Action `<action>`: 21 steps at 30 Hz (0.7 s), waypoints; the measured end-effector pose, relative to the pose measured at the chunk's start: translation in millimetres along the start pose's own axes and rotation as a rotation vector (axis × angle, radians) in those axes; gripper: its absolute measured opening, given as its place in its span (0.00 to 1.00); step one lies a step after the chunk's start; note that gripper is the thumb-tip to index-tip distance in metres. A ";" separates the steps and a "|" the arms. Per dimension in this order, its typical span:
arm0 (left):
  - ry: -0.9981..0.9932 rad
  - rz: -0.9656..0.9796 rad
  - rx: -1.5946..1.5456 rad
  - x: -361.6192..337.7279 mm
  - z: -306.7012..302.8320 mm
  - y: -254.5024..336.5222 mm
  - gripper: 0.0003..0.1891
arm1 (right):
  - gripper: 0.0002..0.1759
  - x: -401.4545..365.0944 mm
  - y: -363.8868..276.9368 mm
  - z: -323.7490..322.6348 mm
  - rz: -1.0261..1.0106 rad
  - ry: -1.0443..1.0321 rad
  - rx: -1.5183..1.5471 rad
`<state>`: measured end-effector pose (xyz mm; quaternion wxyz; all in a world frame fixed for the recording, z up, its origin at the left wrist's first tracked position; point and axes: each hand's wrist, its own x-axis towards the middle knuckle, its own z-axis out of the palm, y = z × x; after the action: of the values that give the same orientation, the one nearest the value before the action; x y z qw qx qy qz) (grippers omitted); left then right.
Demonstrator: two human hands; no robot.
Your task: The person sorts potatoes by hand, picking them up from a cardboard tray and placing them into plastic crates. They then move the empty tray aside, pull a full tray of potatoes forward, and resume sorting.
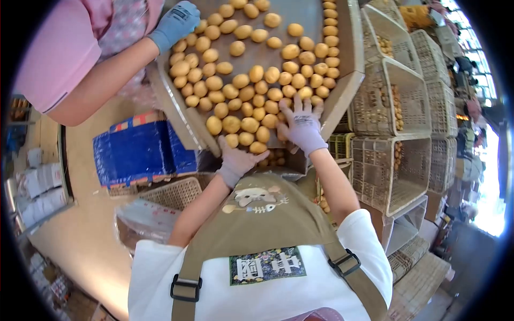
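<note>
Left hand [238, 160] was cupped open at mouth of sorting tray [353, 43], likely to catch yellow fruits [232, 124] | right hand [302, 127] lay splayed flat on fruits inside mouth, damming them | co-worker's gloved hand [176, 22] rested at tray's far corner.

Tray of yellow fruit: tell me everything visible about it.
The tray is a grey chute with raised rims, narrowing to an open mouth near the person. Round yellow fruit covers most of it. The gloved right hand lies spread on the fruit at the mouth, the left hand below it. A co-worker's blue glove rests at its far rim.
</note>
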<state>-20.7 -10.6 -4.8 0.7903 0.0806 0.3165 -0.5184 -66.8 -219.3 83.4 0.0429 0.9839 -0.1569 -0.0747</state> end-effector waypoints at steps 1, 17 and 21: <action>-0.073 -0.002 0.043 0.0 -3.8 -1.8 0.49 | 0.34 -0.9 -0.6 13.8 -0.017 0.005 0.109; -0.018 -0.027 0.144 -4.5 10.0 -4.5 0.49 | 0.21 0.1 -24.2 21.4 -0.168 -0.068 0.496; -0.124 0.052 0.363 11.3 -23.6 -8.4 0.47 | 0.19 34.7 -60.9 27.3 -0.127 -0.087 0.199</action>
<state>-34.9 -12.3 -28.2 0.7940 0.1979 0.1660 -0.5504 -20.1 -174.2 45.3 -0.0664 0.9870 -0.1027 -0.1039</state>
